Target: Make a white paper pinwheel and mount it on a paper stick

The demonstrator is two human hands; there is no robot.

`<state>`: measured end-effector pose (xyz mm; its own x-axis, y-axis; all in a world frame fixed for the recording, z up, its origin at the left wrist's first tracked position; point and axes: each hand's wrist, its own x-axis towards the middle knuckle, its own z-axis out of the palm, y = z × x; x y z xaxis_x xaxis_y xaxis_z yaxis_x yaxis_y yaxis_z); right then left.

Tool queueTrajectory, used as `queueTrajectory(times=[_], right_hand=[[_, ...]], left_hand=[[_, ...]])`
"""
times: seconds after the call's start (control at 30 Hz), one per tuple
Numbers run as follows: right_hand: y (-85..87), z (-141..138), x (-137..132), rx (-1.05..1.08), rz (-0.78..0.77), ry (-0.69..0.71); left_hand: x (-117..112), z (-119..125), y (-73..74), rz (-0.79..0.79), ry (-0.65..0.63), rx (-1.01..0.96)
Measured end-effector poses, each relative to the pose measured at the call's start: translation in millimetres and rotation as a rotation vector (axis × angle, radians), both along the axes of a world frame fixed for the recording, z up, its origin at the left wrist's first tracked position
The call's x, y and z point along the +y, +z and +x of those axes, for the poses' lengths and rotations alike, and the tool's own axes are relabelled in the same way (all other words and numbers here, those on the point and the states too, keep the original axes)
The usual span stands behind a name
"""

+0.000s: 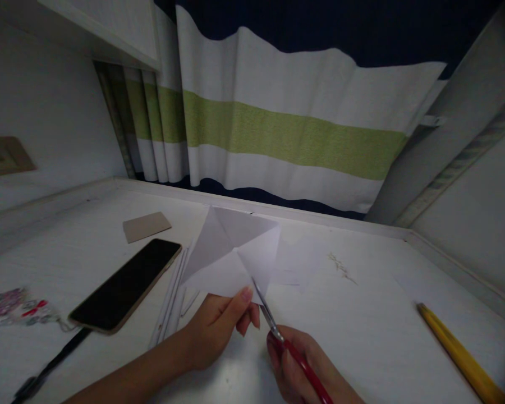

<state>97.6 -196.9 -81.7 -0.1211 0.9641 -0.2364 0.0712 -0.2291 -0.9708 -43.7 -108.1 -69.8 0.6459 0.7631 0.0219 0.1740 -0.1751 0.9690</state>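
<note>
The left hand (212, 328) pinches the near edge of a creased sheet of white paper (219, 272), its thumb on top and its other fingers curled beneath. The right hand (298, 362) is closed around the red handles of a pair of scissors (276, 335), whose metal blades point up and away. One blade lies over the paper's near right part, just beside the left thumb; whether the edge sits between both blades cannot be told. The paper is tilted up above the desk (362, 331), in front of both hands, with fold lines meeting near its middle. Just left of it, long narrow white strips (170, 303) lie side by side, and next to these a smartphone (128, 286) rests aslant, its screen dark. A black strap (53, 359) shows at the phone's near end, and a cluster of pink, red and clear charms (14, 306) lies to its left. Beyond the phone is a plain beige card (146, 226). To the right of the raised paper, more white paper (301, 261) lies flat, with a small sprig-like shape (340, 268) past it; whether that is printed or real is unclear. A long yellow object (458, 350), too blurred to identify, lies at the far right. Behind the desk hangs a curtain (294, 134) banded in navy, white and green.
</note>
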Motion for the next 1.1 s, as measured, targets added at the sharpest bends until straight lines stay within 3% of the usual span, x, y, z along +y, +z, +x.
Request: queueTrajectory(times=[0.5, 1.1], right_hand=[[5.3, 3, -8, -0.018, 0.111, 0.125], [-6.6, 4, 2, 0.036, 0.146, 0.106]], left_hand=[[-11, 1, -0.2, -0.007, -0.095, 0.150], [-10, 2, -5.3, -0.012, -0.093, 0.150]])
